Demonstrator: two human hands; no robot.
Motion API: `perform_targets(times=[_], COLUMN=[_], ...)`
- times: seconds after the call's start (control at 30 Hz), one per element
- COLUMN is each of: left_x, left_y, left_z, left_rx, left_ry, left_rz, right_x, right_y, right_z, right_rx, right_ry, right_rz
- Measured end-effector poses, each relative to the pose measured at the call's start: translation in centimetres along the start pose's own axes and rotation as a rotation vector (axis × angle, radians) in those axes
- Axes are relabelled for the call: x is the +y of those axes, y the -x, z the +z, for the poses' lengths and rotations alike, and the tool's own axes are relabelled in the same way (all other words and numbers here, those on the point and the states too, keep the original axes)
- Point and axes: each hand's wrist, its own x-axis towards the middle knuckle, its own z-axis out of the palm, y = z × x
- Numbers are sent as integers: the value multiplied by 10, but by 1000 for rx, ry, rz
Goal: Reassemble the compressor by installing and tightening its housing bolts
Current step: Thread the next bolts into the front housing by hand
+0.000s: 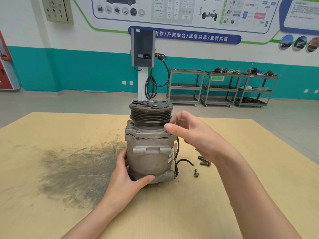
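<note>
- A grey cast-metal compressor [149, 149] with a dark grooved pulley [151, 115] on top stands upright near the middle of the pale plywood worktop [241, 195], just right of a dark greasy smear [77, 171].
- The left hand [128, 180] grips the compressor's lower body on its near left side, fingers and thumb curled round the base to steady it.
- The right hand [191, 133] is raised to the upper right corner of the housing flange, just below the pulley. Thumb and fingers are drawn together in a pinch; a small glint shows between them, likely a bolt, though I cannot tell for certain.
- Loose yellowish flanged bolts [204, 161] lie on the worktop to the right of the compressor, with one more bolt [196, 173] nearer, beside a black wire lead [184, 161] trailing from the housing.
- Judged step: starting a housing bolt by hand at the right flange corner, with several bolts not yet fitted, so the task looks early.
- The next move calls for lining the bolt square with its hole and turning it with the fingers while the left hand keeps the body from twisting; cross-threading is the risk.
</note>
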Motion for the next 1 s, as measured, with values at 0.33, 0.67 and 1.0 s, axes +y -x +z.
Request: perform_targets(times=[0.33,0.67,1.0], left_x=[-1,-5,-5], left_y=[0,-2,-2], left_z=[0,0,0], left_rx=[1,-3,-11], left_ry=[-1,-1,15], left_rz=[-7,8,-5], right_x=[4,-2,-4], right_y=[-7,-5,-3], right_z=[2,2,0], right_rx=[113,101,56], right_ry=[9,-66,-70], right_rz=[-12,1,64])
